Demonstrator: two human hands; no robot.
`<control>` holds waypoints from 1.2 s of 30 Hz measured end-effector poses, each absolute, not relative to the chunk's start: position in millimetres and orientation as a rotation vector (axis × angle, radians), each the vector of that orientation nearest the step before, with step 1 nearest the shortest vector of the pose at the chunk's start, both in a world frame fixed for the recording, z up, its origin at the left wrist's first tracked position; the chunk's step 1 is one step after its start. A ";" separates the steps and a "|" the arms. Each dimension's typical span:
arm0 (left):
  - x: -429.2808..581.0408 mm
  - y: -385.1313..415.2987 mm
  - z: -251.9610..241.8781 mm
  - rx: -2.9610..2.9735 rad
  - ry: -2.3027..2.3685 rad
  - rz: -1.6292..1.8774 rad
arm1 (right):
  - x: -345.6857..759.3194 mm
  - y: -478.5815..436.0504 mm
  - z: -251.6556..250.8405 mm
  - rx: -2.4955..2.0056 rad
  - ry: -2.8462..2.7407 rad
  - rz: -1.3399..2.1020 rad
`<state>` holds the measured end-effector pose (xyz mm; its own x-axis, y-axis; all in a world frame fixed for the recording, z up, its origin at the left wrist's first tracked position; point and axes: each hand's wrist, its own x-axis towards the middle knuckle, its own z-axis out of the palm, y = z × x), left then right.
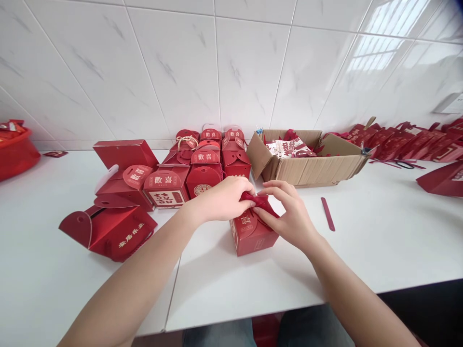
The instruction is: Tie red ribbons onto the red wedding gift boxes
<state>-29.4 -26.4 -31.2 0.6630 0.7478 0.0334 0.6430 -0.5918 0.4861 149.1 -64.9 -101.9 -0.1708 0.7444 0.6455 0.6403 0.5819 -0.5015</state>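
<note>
A small red gift box [256,238] with gold lettering stands on the white table before me. Over its top, my left hand [231,198] pinches a dark red ribbon [268,206], its fingers closed from the left side. My right hand [289,214] meets it from the right, with thumb pressed on the same ribbon and the other fingers curved above. Parts of the box's lid are covered by both hands and the ribbon.
Several red gift boxes [165,188] are grouped on the left, one box [123,231] with raised flaps. An open cardboard carton [307,172] holds red and white paper pieces. A dark red strip [327,214] lies right. Red bags [401,142] line the wall; a red basin [18,154] is far left.
</note>
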 end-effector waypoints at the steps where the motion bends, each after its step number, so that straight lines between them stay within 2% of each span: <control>1: -29.2 -26.6 -31.0 2.433 1.095 0.313 | 148.9 -64.8 -102.7 -1.102 -1.888 0.115; 13: -29.6 -28.0 -28.7 2.388 1.156 0.289 | 148.1 -67.5 -107.7 -1.187 -1.871 -0.151; 20: -29.8 -29.4 -30.2 2.488 1.019 0.299 | 149.8 -64.9 -103.9 -1.144 -1.904 0.321; 23: -28.7 -30.2 -30.9 2.503 1.029 0.284 | 148.2 -64.1 -102.4 -1.143 -1.872 0.402; 31: -29.2 -31.6 -28.2 2.484 1.064 0.278 | 147.6 -63.7 -105.9 -1.143 -1.880 0.124; 36: -30.1 -30.2 -30.1 2.491 1.042 0.303 | 148.4 -63.7 -106.6 -1.125 -1.908 0.105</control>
